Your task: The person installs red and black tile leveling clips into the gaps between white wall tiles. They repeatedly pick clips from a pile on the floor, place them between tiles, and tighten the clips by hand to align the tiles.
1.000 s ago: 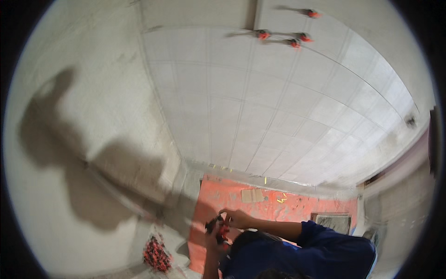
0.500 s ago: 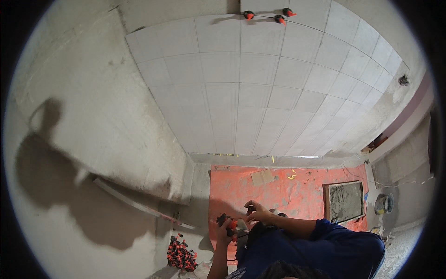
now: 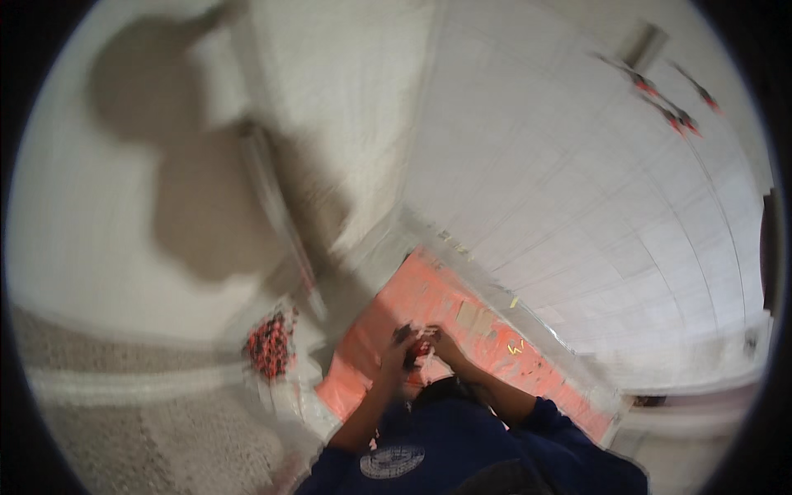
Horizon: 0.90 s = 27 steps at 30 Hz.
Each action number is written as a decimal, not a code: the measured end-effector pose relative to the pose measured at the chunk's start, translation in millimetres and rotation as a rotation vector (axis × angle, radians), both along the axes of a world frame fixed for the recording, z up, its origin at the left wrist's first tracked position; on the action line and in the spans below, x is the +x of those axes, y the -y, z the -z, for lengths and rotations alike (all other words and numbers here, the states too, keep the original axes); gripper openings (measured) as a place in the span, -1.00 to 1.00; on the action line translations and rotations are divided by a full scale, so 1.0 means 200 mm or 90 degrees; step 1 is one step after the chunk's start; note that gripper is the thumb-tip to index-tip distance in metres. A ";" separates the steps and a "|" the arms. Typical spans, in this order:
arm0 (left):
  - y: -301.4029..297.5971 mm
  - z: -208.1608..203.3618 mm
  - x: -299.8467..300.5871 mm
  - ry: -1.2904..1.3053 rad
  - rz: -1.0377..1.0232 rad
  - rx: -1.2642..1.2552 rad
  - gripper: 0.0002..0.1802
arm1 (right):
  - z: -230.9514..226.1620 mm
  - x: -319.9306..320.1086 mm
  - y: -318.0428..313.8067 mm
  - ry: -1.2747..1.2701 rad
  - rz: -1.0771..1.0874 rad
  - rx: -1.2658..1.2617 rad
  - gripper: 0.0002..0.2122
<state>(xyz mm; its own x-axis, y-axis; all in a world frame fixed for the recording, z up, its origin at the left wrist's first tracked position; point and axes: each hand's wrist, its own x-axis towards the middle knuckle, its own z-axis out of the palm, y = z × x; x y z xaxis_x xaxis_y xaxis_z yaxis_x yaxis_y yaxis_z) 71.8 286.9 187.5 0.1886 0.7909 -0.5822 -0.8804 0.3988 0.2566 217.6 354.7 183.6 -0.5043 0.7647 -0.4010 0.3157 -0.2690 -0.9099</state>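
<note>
Low in the middle of the view, my left hand is closed round a small bunch of black-and-red tile levelers. Right against that bunch, my right hand has its fingers curled inward; blur hides what they hold. Both hands are in front of my body, above a red sheet on the floor. Up at the right, several similar black-and-red levelers stick out from the top edge of the light tiles on the wall.
A heap of black-and-red levelers lies on the floor to the left. Beyond it, a long pale strip leans by the bare wall. A cardboard piece and yellow scraps rest on the sheet.
My view has swung left and blurred, so the tiled wall sits further right. The mortar tray and bucket are out of view. My right hand has come in against the bunch in my left.
</note>
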 end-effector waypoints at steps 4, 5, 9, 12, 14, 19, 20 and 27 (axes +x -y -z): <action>0.02 0.05 0.07 -0.100 -0.030 -0.069 -0.66 | 0.02 0.04 0.00 0.033 -0.024 -0.196 -0.47; 0.04 0.07 0.09 -0.084 -0.044 -0.039 -0.64 | 0.01 0.04 0.02 0.033 0.047 -0.241 -0.45; 0.14 0.20 0.07 0.029 -0.113 -0.059 -0.76 | -0.04 -0.05 0.11 0.027 -0.042 -0.209 -0.37; 0.18 0.25 0.05 0.002 -0.154 -0.074 -0.84 | -0.03 -0.12 0.05 0.135 -0.216 -0.160 -0.37; 0.23 0.25 0.04 -0.027 -0.163 -0.113 -0.83 | 0.01 -0.19 0.00 0.324 -0.393 -0.006 -0.37; 0.29 0.32 -0.03 0.036 -0.268 -0.146 -0.81 | 0.07 -0.35 0.01 0.202 -0.406 -0.043 -0.36; 0.32 0.37 -0.06 0.061 -0.314 -0.122 -0.79 | 0.06 -0.36 0.03 0.191 -0.375 -0.041 -0.35; 0.67 0.87 -0.64 -0.008 -0.504 -0.234 -0.90 | 0.23 0.10 0.03 0.256 -0.278 -0.190 -0.36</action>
<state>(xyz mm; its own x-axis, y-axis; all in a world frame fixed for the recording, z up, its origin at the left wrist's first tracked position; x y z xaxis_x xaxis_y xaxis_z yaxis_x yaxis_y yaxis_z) -56.0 152.1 12.6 -0.3450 0.4483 -0.8246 -0.9318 -0.2693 0.2435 237.3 349.6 137.3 -0.5093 0.3511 -0.7857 0.7522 -0.2619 -0.6046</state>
